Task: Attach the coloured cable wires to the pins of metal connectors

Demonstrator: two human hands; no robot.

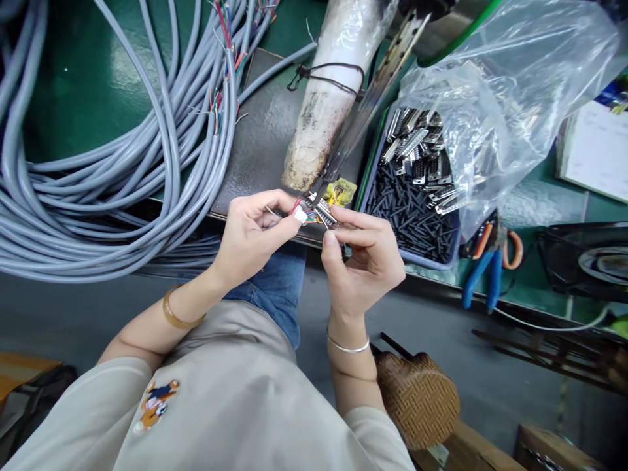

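Note:
Near the bench's front edge, my left hand (260, 229) pinches the thin coloured wires (310, 217) of a cable end between thumb and forefinger. My right hand (360, 252) holds a small metal connector (324, 213) by its side, fingertips closed on it. The wire ends meet the connector, but which pins they touch is too small to tell. Just behind the connector is the dark tip of a metal tool or bracket (333, 171), beside a yellow sponge-like piece (341, 192).
Grey cables (161, 131) lie coiled at the left. A wrapped white tube (333, 85) stands behind my hands. At the right are a bin (406, 258) of connectors and black sleeves, a plastic bag (520, 98), pliers (494, 271) and papers (596, 154). A stool (419, 399) is below.

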